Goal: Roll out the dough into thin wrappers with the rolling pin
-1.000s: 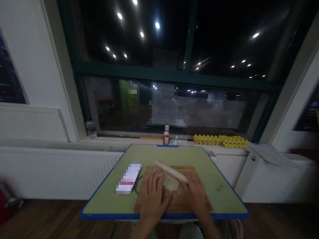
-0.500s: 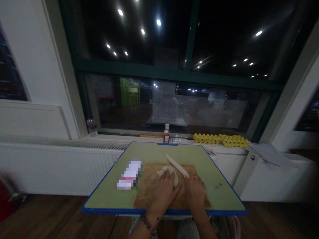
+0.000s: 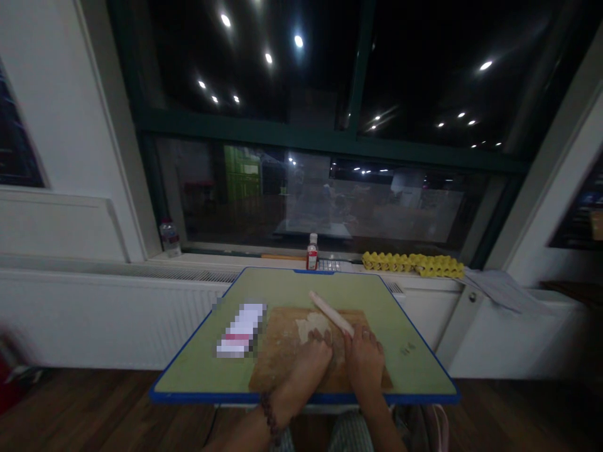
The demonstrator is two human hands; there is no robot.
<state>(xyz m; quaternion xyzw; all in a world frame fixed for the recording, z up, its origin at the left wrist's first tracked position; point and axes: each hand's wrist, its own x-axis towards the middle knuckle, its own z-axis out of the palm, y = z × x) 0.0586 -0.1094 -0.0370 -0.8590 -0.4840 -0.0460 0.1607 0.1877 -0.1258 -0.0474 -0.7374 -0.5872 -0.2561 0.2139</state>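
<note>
A sheet of pale dough (image 3: 308, 323) lies flat on a wooden cutting board (image 3: 271, 364). My left hand (image 3: 316, 353), a beaded bracelet at its wrist, is at the dough's near edge with fingers curled down on it. The fingertips and the part of the dough under them are hard to see. A light rolling pin (image 3: 330, 311) slants across the board's right side, its far end over the table. My right hand (image 3: 365, 358) is closed round the near end of the pin, beside the dough.
The board rests on a green table (image 3: 198, 370) with a blue rim. Left of the board lies a blurred-out white rectangle (image 3: 242, 329); small bits (image 3: 407, 348) lie at right. On the sill behind stand a small red-labelled bottle (image 3: 311, 254), yellow egg cartons (image 3: 414, 263) and a water bottle (image 3: 170, 238).
My left hand has drawn back toward me, and its fingers have gone from stretched over the dough to curled at its near edge. The right hand keeps its hold on the pin.
</note>
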